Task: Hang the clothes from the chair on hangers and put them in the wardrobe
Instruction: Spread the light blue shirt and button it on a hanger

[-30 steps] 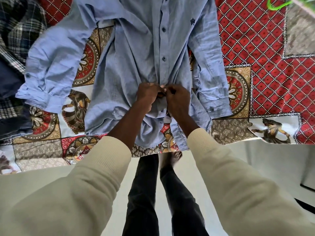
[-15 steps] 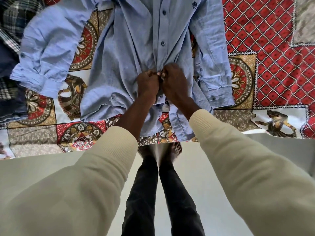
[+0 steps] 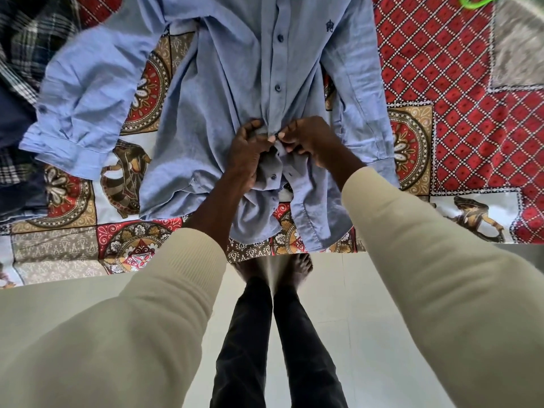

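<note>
A light blue button-up shirt lies front up on a patterned bedspread, sleeves spread to both sides. My left hand grips the left side of the placket low on the shirt. My right hand pinches the other placket edge right beside it, at a dark button. The two hands touch over the button line. The upper buttons are done up; below my hands the shirt front hangs open. The collar is out of view.
A plaid garment and dark navy cloth lie at the bed's left. A green hanger shows at the top right edge. My legs and bare feet stand on pale floor tiles against the bed's edge.
Both hands stay together on the placket and have shifted a little along the button line; the camera view has moved slightly. The shirt lies as before.
</note>
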